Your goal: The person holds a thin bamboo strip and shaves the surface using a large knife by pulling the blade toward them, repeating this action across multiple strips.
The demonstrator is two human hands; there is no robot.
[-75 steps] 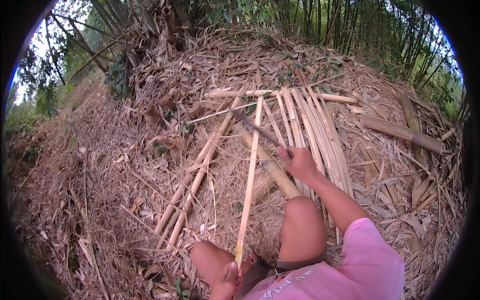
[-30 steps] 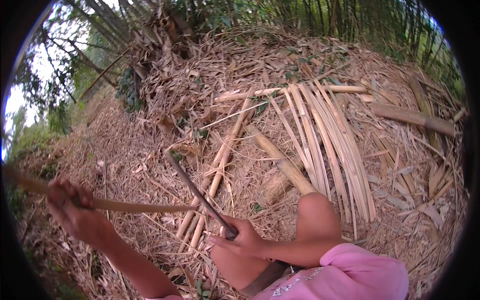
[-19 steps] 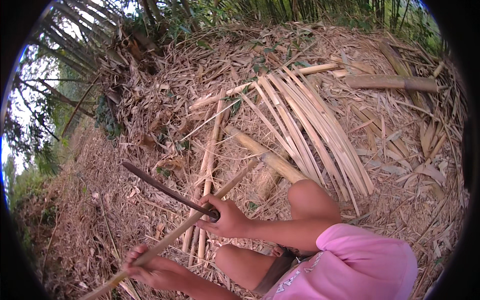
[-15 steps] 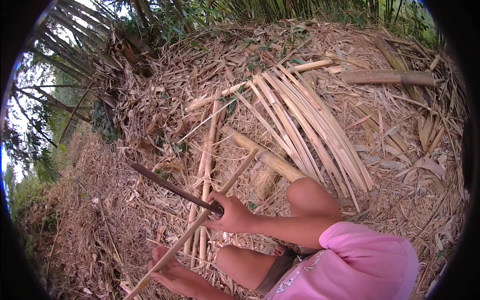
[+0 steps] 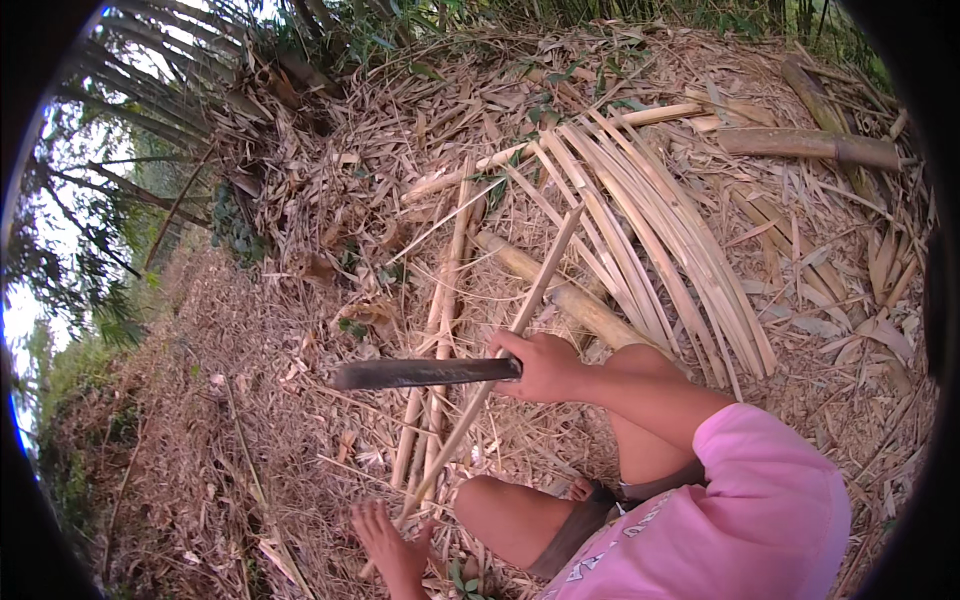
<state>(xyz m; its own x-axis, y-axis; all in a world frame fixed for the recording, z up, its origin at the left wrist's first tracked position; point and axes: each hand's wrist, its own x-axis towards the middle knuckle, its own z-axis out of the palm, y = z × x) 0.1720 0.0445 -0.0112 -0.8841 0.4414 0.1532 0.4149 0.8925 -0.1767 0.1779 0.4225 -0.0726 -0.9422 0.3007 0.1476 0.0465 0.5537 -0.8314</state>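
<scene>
1. Fingers of the right hand (image 5: pixel 545 368) are closed around the handle end of a long-bladed knife (image 5: pixel 425 374), and they also hold a split bamboo strip (image 5: pixel 551 262); the handle itself is hidden.
2. Left-hand fingers are spread and straightened, gripping nothing; the left hand (image 5: pixel 393 548) is just beside the strip's lower part, and I cannot tell whether they touch.
3. This strip slants from near the left hand, under the dark blade, up to a tip seen over the ground ahead; the blade points left across it.
4. Beyond the right hand, a thick bamboo pole (image 5: pixel 595 315) lies slantwise, reaching toward the bent right knee (image 5: pixel 645 368).
5. Right of that pole, a fan of pale bamboo strips (image 5: pixel 650 250) rests with its far ends over a crosswise pole (image 5: pixel 660 115).
6. Left of it, slimmer poles (image 5: pixel 446 310) lie close together.
7. Farther right is a stout bamboo section (image 5: pixel 810 146); dry leaf litter (image 5: pixel 290 420) covers the slope.
</scene>
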